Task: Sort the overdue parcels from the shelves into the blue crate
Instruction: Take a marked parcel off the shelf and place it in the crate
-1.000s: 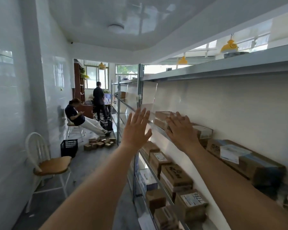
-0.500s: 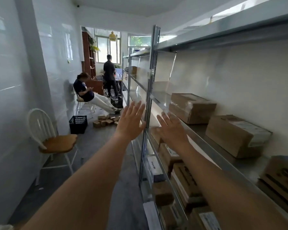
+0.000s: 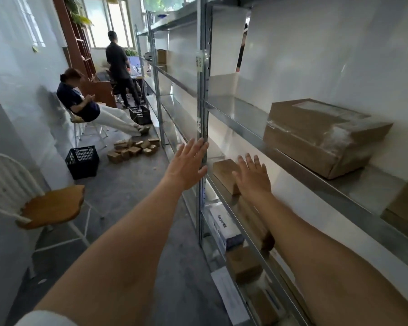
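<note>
We hold both hands out flat with fingers spread, gripping nothing. Our left hand (image 3: pixel 186 165) lies against the shelf's metal upright (image 3: pixel 202 95). Our right hand (image 3: pixel 253 176) hovers over the near end of a small brown parcel (image 3: pixel 225 171) on the middle shelf, its fingertips just right of it. A larger taped parcel (image 3: pixel 320 135) sits one shelf up, further right.
</note>
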`<state>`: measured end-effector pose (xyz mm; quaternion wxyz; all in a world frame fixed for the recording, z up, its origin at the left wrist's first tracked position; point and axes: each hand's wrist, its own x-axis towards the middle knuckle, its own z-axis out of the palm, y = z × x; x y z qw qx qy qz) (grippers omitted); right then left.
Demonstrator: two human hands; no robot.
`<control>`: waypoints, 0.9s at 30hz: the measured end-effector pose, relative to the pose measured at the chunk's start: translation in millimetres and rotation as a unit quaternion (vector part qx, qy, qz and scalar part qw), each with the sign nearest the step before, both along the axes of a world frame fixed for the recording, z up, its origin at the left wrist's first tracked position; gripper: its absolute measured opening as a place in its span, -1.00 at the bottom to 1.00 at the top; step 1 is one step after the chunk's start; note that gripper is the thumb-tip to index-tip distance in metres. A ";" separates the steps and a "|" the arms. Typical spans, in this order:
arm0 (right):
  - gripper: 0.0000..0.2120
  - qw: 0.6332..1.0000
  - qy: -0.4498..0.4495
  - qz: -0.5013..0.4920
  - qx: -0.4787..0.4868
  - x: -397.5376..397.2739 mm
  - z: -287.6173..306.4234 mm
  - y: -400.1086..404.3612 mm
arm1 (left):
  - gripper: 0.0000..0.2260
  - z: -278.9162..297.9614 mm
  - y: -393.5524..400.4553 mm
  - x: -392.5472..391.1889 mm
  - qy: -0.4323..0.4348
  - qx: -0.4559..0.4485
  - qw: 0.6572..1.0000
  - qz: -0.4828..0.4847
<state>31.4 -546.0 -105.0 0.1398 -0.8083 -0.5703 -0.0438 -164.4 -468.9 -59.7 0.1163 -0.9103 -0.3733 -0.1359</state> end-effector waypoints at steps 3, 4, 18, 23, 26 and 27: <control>-0.45 1.000 0.014 -0.013 -0.004 12.5 -14.6 42.4 | -0.38 -15.4 41.1 24.8 -0.018 -0.037 0.999 -0.017; -0.45 1.000 0.019 -0.022 -0.003 17.7 -19.7 57.1 | -0.38 -22.2 56.1 34.2 -0.019 -0.044 0.999 -0.023; -0.46 0.973 0.166 -0.158 -0.018 100.1 -107.8 212.5 | -0.39 -108.3 252.1 160.9 0.009 -0.164 0.983 -0.087; -0.46 0.950 0.207 -0.234 -0.023 113.9 -142.9 244.3 | -0.40 -148.8 301.6 199.3 0.040 -0.214 0.968 -0.122; -0.46 0.931 0.226 -0.285 0.006 120.4 -162.3 266.5 | -0.42 -172.0 332.1 223.4 0.063 -0.220 0.961 -0.158; -0.46 0.923 0.232 -0.306 0.018 121.6 -168.4 273.7 | -0.43 -178.9 342.5 231.9 0.071 -0.228 0.957 -0.164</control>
